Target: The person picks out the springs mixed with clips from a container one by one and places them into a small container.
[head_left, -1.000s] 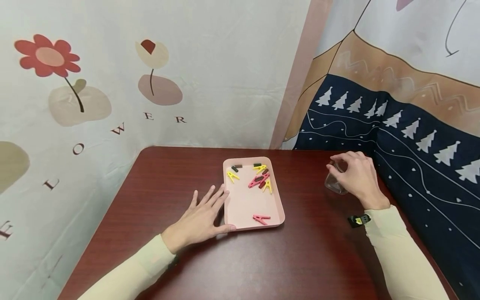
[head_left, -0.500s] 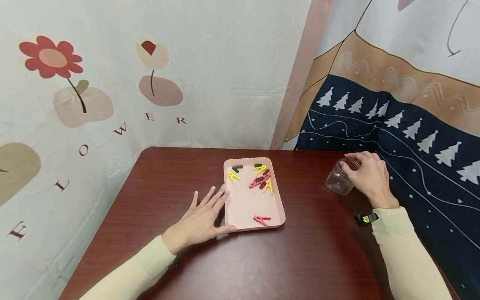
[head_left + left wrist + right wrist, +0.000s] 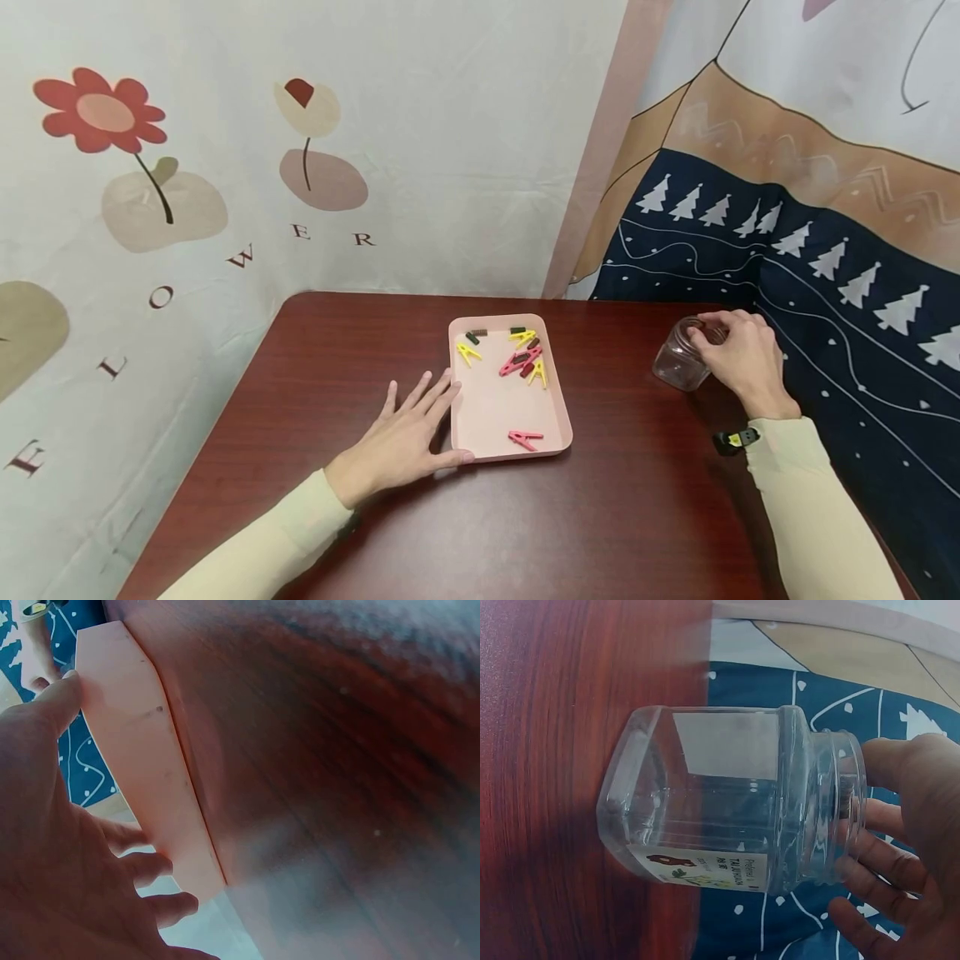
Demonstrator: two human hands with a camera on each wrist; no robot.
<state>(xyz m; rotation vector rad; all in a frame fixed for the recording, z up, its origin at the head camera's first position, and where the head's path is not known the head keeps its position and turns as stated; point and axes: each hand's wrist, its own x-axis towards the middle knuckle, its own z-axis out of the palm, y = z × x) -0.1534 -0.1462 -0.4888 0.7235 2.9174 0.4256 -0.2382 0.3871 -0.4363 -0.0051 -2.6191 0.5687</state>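
L hand [image 3: 393,446]: spreading fingers, touching tray [image 3: 498,408] at L edge
R hand [image 3: 741,358]: pinching jar [image 3: 677,364] by rim
Jar: standing R of tray, well apart
Clips [image 3: 527,435]: lying in tray

The tray [image 3: 131,735] is touched by the left grip [image 3: 67,825]; beneath the tray, the bench [image 3: 330,772] is seen; beyond the tray, blue cloth [image 3: 84,761] and the right grip [image 3: 34,661].
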